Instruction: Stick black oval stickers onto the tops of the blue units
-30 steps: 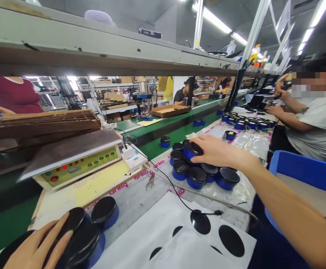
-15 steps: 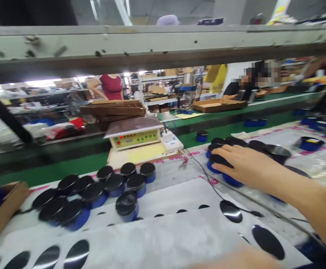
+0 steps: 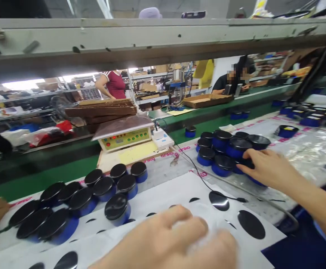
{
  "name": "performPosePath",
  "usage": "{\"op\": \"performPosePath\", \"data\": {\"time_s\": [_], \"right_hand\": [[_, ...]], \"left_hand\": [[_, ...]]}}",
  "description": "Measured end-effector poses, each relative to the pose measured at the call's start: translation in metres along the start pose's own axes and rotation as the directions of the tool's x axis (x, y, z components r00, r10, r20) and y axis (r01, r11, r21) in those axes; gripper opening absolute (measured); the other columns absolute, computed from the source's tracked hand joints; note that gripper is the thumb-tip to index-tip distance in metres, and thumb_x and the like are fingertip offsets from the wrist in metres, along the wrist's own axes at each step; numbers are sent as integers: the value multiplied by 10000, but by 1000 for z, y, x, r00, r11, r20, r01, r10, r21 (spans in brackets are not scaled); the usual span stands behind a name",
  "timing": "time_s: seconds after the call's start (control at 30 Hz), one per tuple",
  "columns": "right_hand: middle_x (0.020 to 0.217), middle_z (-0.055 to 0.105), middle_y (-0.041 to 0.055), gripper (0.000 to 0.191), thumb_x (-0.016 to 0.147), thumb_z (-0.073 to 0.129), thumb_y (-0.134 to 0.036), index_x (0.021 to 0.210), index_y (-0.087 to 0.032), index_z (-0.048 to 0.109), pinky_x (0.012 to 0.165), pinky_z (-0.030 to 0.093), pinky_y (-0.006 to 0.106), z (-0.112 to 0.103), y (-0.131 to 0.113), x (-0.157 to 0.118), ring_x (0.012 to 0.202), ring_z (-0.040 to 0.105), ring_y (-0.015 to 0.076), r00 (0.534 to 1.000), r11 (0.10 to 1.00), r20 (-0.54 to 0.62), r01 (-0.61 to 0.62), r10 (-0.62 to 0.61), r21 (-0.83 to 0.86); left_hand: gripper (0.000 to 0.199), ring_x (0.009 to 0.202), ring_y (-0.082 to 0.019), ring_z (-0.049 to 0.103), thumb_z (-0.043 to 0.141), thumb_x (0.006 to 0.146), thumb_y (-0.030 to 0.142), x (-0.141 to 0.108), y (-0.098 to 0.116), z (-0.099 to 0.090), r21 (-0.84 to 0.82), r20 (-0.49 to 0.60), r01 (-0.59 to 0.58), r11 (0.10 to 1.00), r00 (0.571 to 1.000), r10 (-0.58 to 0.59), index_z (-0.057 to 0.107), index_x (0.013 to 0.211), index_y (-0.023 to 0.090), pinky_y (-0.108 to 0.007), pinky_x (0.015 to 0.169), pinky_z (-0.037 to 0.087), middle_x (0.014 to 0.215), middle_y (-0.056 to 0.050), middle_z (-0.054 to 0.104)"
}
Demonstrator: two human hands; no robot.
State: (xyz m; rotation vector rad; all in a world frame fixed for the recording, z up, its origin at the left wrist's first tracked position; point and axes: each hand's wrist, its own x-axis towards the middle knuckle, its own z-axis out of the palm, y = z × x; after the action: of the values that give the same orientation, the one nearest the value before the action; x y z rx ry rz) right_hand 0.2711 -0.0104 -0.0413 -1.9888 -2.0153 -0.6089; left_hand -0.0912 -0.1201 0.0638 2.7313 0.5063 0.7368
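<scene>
My right hand (image 3: 269,170) is at the near edge of a cluster of round blue pieces with black tops (image 3: 221,164) on the right. Its thumb and fingers close around one such piece (image 3: 246,163), partly hidden by the hand. At the bottom centre, my left hand (image 3: 168,239) hovers over a white sheet (image 3: 177,194) bearing black ovals. Its fingers look bent but are smeared by motion, so I cannot tell what they hold. Left of it, more black-topped blue pieces (image 3: 83,200) stand in rows, a single one (image 3: 117,209) nearest the sheet.
A control box with lit buttons (image 3: 126,137) and a white power strip (image 3: 162,139) sit behind the sheet. A dark cable (image 3: 189,158) crosses the table. A green conveyor (image 3: 177,134) runs behind. A metal beam (image 3: 151,39) spans overhead. Two people are beyond.
The camera view has shifted. My right hand has moved toward the near side of the right cluster, uncovering more pieces. My left hand has risen further into view over the sheet.
</scene>
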Motion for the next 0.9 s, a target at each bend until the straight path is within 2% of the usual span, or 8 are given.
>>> {"op": "performPosePath", "data": {"time_s": [0.1,0.27,0.43,0.53,0.6,0.77,0.83,0.9], "right_hand": [[885,636,143,274,774,539,-426,915,-190,532,727,340,423,7,-14,-11,903,529,343,999,998,-27,-48,47,-41],[910,642,151,326,782,528,-426,988,-174,518,755,334,468,19,-19,-21,950,503,368,988,989,-55,-146,146,8],[980,650,89,333,782,534,-477,1005,-229,533,815,361,478,15,-6,-24,1013,518,316,994,974,-37,-93,103,205],[1012,635,64,367,722,624,-452,1027,-256,569,895,347,499,6,1,-29,1054,508,301,999,945,-23,-22,31,327],[1029,611,71,364,694,659,-415,1015,-257,594,928,347,504,1,6,-33,1082,495,299,999,914,-28,-5,18,405],[1141,522,108,368,739,614,-411,1050,-216,583,969,377,466,-11,10,-42,1148,461,280,995,816,-72,-10,63,578],[1145,513,100,366,772,581,-431,1070,-219,563,960,406,421,-23,2,-44,1150,466,259,994,777,-85,-3,73,629],[1132,520,85,362,800,556,-445,1093,-233,544,931,438,376,-38,-10,-45,1109,503,238,994,700,-88,23,57,713]], "left_hand": [[180,788,-190,557,396,871,83,27,-26,25,301,108,-71,951,993,40,543,933,165,-318,684,482,944,-78,622],[221,1033,-243,516,473,856,155,92,-83,101,318,47,108,942,991,-129,524,1072,166,-379,851,463,1141,-96,559],[765,1274,-329,345,638,785,348,149,-120,151,258,-25,161,953,987,-160,233,1405,159,-477,988,353,1446,-197,276],[962,1331,-355,258,708,691,330,162,-134,159,220,17,112,969,993,-119,120,1448,258,-508,1008,314,1538,-128,91],[964,1333,-351,258,702,675,301,164,-140,160,191,44,87,978,994,-97,124,1446,296,-515,1011,302,1548,-93,80],[954,1362,-363,190,726,671,349,158,-131,154,108,43,71,992,996,-76,177,1444,247,-554,1057,193,1532,-163,100],[1006,1375,-349,170,755,633,465,153,-118,145,-59,28,41,997,999,-40,186,1437,261,-554,1075,174,1524,-156,139],[992,1344,-327,270,763,611,513,147,-101,132,-314,2,55,948,998,-57,229,1412,274,-524,1065,250,1484,-137,260]]}}
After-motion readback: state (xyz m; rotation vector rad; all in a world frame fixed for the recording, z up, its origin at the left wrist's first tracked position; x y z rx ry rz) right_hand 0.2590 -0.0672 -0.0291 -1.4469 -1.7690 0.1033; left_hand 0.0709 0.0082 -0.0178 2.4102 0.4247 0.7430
